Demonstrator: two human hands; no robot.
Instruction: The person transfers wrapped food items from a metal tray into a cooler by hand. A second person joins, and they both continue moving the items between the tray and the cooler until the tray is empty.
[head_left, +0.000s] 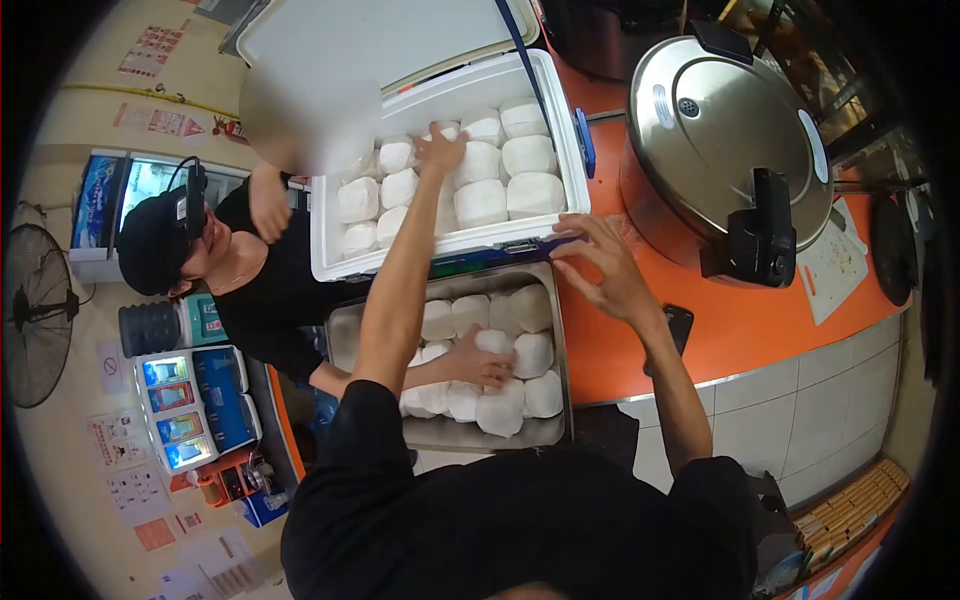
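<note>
My left hand (440,150) reaches into an open white cooler box (568,150) and rests with spread fingers on the white wrapped packs (505,180) stacked inside. My right hand (600,265) is open, fingertips at the cooler's front edge near the corner of a metal tray (345,335). The tray holds more white packs (525,355). Across from me, another person in a black cap has one hand (482,365) on the packs in the tray and the other hand (270,200) raised beside the cooler.
A large steel rice cooker (720,130) with a black handle stands on the orange counter (740,325) to the right. A dark phone (678,325) lies by my right forearm. The cooler's lid (380,40) stands open. A fan (40,310) and drinks fridges sit at far left.
</note>
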